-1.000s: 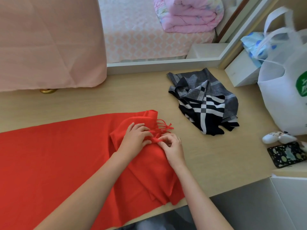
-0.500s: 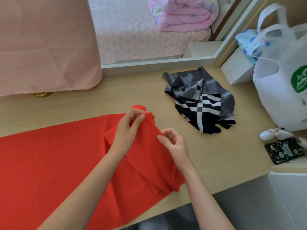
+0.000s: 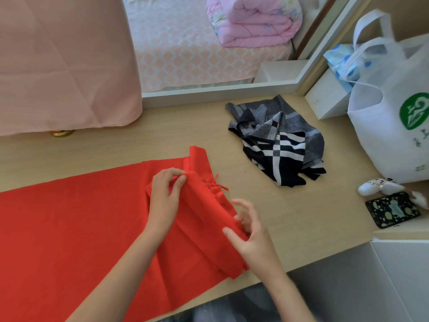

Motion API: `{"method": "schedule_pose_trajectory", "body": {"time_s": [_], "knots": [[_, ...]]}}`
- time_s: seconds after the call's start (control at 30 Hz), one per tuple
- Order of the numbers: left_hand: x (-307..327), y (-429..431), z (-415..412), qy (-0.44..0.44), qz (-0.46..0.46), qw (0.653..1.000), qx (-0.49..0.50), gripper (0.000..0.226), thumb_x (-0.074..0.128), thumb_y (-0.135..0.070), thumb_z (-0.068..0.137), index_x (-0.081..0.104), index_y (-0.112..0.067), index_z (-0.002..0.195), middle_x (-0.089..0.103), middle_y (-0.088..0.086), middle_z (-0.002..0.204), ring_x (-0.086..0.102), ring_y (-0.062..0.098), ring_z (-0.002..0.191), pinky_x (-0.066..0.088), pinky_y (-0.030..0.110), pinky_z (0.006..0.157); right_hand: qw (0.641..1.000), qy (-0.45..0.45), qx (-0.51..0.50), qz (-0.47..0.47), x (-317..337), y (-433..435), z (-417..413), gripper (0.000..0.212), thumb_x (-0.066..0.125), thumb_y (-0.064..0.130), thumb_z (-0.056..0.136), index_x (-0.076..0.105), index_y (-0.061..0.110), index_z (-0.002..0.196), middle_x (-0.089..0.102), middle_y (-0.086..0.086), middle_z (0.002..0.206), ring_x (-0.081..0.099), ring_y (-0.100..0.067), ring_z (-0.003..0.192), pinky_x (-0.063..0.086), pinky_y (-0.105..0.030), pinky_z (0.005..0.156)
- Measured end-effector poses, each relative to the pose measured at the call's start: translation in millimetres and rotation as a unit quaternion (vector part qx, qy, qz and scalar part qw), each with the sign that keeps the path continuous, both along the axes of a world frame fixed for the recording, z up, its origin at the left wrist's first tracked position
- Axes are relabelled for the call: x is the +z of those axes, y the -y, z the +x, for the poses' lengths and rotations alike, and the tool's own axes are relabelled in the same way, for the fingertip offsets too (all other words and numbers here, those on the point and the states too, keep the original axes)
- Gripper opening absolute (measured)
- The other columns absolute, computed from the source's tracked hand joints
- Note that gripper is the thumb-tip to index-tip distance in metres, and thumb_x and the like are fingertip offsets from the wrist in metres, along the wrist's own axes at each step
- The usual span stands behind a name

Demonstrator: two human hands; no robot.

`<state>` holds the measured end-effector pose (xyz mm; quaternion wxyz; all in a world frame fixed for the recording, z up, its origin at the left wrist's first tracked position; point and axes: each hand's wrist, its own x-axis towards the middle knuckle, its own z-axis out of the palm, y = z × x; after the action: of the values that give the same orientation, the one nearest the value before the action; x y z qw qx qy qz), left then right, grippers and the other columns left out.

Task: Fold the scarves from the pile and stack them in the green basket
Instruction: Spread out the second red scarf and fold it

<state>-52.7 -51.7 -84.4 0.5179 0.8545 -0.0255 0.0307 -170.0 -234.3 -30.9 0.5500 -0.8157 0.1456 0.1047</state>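
A long red scarf [image 3: 69, 224] lies spread across the wooden desk [image 3: 301, 205], its right end bunched up with red fringe showing. My left hand [image 3: 166, 201] pinches a fold of this bunched end near its top. My right hand [image 3: 249, 231] pinches the red edge lower down, thumb under the cloth and the other fingers spread. A crumpled grey, black and white checked scarf [image 3: 278, 145] lies further back on the desk, apart from both hands. No green basket is in view.
A white tote bag [image 3: 392, 117] stands at the right. A white figurine [image 3: 378, 187] and a dark phone [image 3: 392, 209] lie in front of the bag. A pink cloth [image 3: 62, 61] hangs at the back left. A mirror frame [image 3: 216, 94] runs along the desk's back edge.
My right hand has moved down and toward me along the red edge. My left hand has stayed near the top fold. The fringe has come back into sight.
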Motion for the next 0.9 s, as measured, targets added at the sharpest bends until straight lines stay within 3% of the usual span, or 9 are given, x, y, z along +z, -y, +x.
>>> {"method": "schedule_pose_trajectory", "body": {"time_s": [0.13,0.23,0.3,0.37,0.5,0.6,0.7,0.8,0.9], "knots": [[-21.1,-34.4,-31.1,-0.087,0.019,0.986,0.144,0.019,0.057,-0.015,0.093,0.058,-0.014,0.113,0.053,0.013,0.116,0.043,0.023,0.114,0.028,0.025,0.104,0.997,-0.004,0.067,-0.046,-30.8,-54.1,-37.2,0.026,0.066,0.035,0.075,0.061,0.046,0.098,0.063,0.029,0.096,0.059,0.009,0.092,0.045,-0.015,0.082],[-29.5,-58.7,-62.5,-0.239,-0.069,0.952,0.181,0.037,0.059,-0.043,0.089,0.054,-0.015,0.113,0.054,0.004,0.111,0.051,0.026,0.113,0.04,0.048,0.102,0.99,-0.025,0.142,-0.006,-45.6,-95.7,-47.5,0.034,0.057,0.041,0.073,0.054,0.047,0.106,0.057,0.033,0.089,0.054,0.014,0.09,0.042,-0.01,0.083],[-26.1,-65.7,-81.4,-0.331,-0.089,0.925,0.167,0.061,0.066,-0.064,0.073,0.053,-0.02,0.112,0.061,0.002,0.105,0.059,0.025,0.102,0.045,0.05,0.096,0.98,-0.048,0.19,0.024,-49.2,-109.1,-44.8,0.039,0.054,0.039,0.074,0.056,0.047,0.112,0.057,0.031,0.098,0.054,0.014,0.095,0.043,-0.013,0.089],[-22.8,-63.7,-97.0,-0.38,-0.09,0.907,0.157,0.062,0.078,-0.054,0.067,0.052,-0.019,0.112,0.064,0.004,0.099,0.06,0.022,0.091,0.048,0.044,0.091,0.974,-0.044,0.214,0.052,-50.1,-107.9,-39.2,0.036,0.053,0.027,0.082,0.064,0.039,0.114,0.06,0.024,0.107,0.058,0.005,0.098,0.047,-0.02,0.089],[-20.4,-51.6,-118.7,-0.345,-0.016,0.93,0.128,0.052,0.083,-0.027,0.07,0.052,-0.02,0.111,0.064,0.001,0.098,0.061,0.018,0.09,0.046,0.03,0.082,0.989,0.017,0.143,0.002,-44.4,-74.1,-9.9,0.036,0.05,0.008,0.087,0.068,0.037,0.098,0.068,0.021,0.101,0.065,-0.002,0.093,0.05,-0.028,0.089],[-18.6,-46.8,-123.6,-0.301,0.021,0.948,0.103,0.041,0.081,-0.023,0.072,0.055,-0.027,0.104,0.066,-0.007,0.089,0.064,0.015,0.088,0.048,0.032,0.079,0.983,0.079,0.144,-0.082,-41.1,-51.9,33.9,0.053,0.05,-0.009,0.083,0.063,0.036,0.108,0.066,0.016,0.11,0.061,-0.001,0.099,0.047,-0.024,0.093],[-22.6,-48.7,-123.9,-0.248,0.044,0.959,0.131,0.023,0.069,-0.018,0.085,0.063,-0.014,0.107,0.067,0.003,0.102,0.062,0.021,0.099,0.046,0.035,0.087,0.929,0.159,0.253,-0.22,-44.7,-47.4,81.5,0.068,0.053,-0.013,0.071,0.057,0.025,0.127,0.054,0.01,0.132,0.045,-0.01,0.121,0.032,-0.022,0.106],[-11.0,-52.4,-126.5,-0.203,-0.024,0.964,0.17,0.016,0.054,-0.01,0.095,0.062,-0.023,0.091,0.067,-0.003,0.085,0.06,-0.002,0.081,0.042,0.016,0.073,0.866,0.165,0.366,-0.297,-54.8,-49.3,116.9,0.076,0.051,-0.017,0.071,0.052,0.025,0.134,0.038,0.009,0.149,0.028,-0.016,0.136,0.017,-0.024,0.111],[3.5,-58.8,-132.5,-0.185,-0.073,0.958,0.207,0.024,0.048,-0.008,0.097,0.057,-0.028,0.086,0.064,-0.011,0.08,0.057,-0.009,0.076,0.04,0.012,0.07,0.833,0.164,0.432,-0.303,-65.1,-49.9,141.0,0.053,0.058,-0.008,0.078,0.064,0.024,0.119,0.038,0.009,0.149,0.023,-0.019,0.141,0.013,-0.028,0.116]]}}
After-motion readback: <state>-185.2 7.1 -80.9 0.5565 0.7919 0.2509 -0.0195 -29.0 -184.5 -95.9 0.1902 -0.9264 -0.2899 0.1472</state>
